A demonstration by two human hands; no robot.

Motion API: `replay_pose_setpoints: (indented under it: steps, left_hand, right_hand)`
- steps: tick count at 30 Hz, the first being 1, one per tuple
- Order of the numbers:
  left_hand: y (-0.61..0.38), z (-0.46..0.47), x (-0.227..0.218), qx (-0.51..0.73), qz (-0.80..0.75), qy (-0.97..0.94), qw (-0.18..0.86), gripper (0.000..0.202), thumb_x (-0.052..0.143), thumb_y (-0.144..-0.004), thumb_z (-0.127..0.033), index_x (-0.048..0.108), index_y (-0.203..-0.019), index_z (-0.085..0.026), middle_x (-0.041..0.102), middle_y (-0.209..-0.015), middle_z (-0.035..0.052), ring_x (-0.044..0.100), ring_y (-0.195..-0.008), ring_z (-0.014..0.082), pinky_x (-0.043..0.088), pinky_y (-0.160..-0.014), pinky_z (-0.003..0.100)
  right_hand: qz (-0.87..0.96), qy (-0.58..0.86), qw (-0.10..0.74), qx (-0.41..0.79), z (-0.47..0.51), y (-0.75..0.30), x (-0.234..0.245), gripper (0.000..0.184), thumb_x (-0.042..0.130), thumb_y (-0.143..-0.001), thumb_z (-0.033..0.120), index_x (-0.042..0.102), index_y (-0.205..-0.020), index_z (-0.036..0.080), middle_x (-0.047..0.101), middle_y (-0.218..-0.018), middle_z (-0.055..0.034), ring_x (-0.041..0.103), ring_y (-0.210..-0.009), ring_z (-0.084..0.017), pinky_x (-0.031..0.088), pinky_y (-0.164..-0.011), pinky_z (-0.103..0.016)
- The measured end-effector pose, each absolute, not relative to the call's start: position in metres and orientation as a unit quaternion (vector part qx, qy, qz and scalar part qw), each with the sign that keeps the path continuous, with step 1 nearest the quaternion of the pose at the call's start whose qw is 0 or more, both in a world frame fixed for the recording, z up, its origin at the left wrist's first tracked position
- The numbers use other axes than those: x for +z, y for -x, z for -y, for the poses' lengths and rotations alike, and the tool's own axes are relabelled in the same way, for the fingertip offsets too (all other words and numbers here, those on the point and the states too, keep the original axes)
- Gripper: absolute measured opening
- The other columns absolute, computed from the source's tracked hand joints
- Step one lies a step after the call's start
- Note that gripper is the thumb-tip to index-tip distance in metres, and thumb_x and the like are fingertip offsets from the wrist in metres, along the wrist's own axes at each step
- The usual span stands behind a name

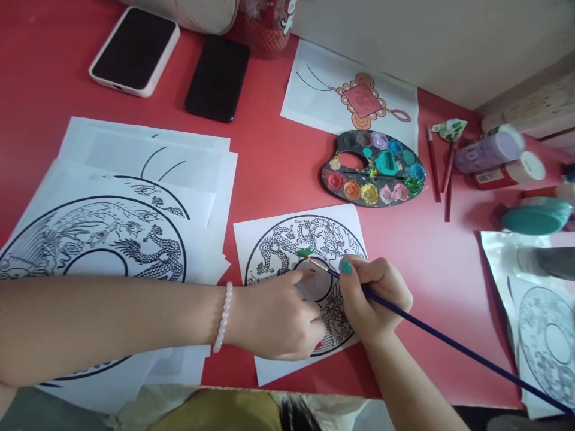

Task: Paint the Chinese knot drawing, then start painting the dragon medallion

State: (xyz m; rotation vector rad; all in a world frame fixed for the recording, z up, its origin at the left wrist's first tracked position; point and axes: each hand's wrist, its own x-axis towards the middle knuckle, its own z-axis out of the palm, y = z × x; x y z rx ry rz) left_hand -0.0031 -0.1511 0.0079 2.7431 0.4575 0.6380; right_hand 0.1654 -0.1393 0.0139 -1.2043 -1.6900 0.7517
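A sheet point(269, 371) printed with a circular dragon design lies in front of me. My left hand point(278, 323), with a pale bead bracelet point(223, 317) at the wrist, rests on the sheet. One of its fingers reaches toward the blank centre ring; the others curl under, and nothing is visible in them. My right hand point(380, 293) grips a long blue paintbrush point(431, 332) near its metal collar. The brush tip touches a small green painted patch point(305, 252) above the inner ring. Beyond the sheet lies a black paint palette point(372, 172) with several colour wells.
Stacked printed sheets point(197, 179) lie left. Two phones, one white-cased point(135, 54) and one black point(218, 78), sit behind. A knot drawing point(309, 102) lies behind the palette. At right are brushes point(433, 164), paint bottles point(489, 149), a green-lidded jar point(536, 215) and another printed sheet point(545, 335).
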Motion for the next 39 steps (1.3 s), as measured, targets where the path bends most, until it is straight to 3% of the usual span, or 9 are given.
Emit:
replay_pose_setpoints:
  steps: [18,25,39]
  left_hand:
    - [0.0027,0.1523,0.0064,0.226,-0.159,-0.950,0.144,0.020,0.048,-0.082,-0.020,0.054,-0.063,-0.018,0.054,-0.055,-0.0012,0.046,-0.050,0.0132,0.042,-0.091,0.052]
    - [0.0026,0.1507,0.0079,0.237,-0.160,-0.947,0.146,0.019,0.051,-0.080,-0.019,0.054,-0.061,-0.019,0.055,-0.054,-0.0015,0.046,-0.050,0.0127,0.039,-0.098,0.050]
    - [0.0021,0.1494,0.0080,0.234,-0.153,-0.949,0.146,0.021,0.051,-0.078,-0.016,0.053,-0.058,-0.018,0.054,-0.053,0.0001,0.047,-0.053,0.0140,0.041,-0.095,0.050]
  right_hand:
    - [0.677,0.524,0.448,0.258,0.1426,-0.1707,0.0107,0.031,0.058,-0.076,0.006,0.035,-0.062,0.020,0.034,-0.053,0.0080,0.028,-0.045,-0.005,0.025,-0.043,-0.021]
    - [0.688,0.473,0.448,0.320,0.1385,-0.1651,0.0109,0.028,0.055,-0.080,0.009,0.035,-0.065,0.021,0.037,-0.055,0.0070,0.033,-0.046,-0.006,0.028,-0.044,-0.022]
    - [0.697,0.452,0.435,0.346,0.1365,-0.1619,0.0127,0.029,0.055,-0.080,0.008,0.033,-0.066,0.021,0.037,-0.057,0.0070,0.031,-0.047,-0.005,0.025,-0.044,-0.021]
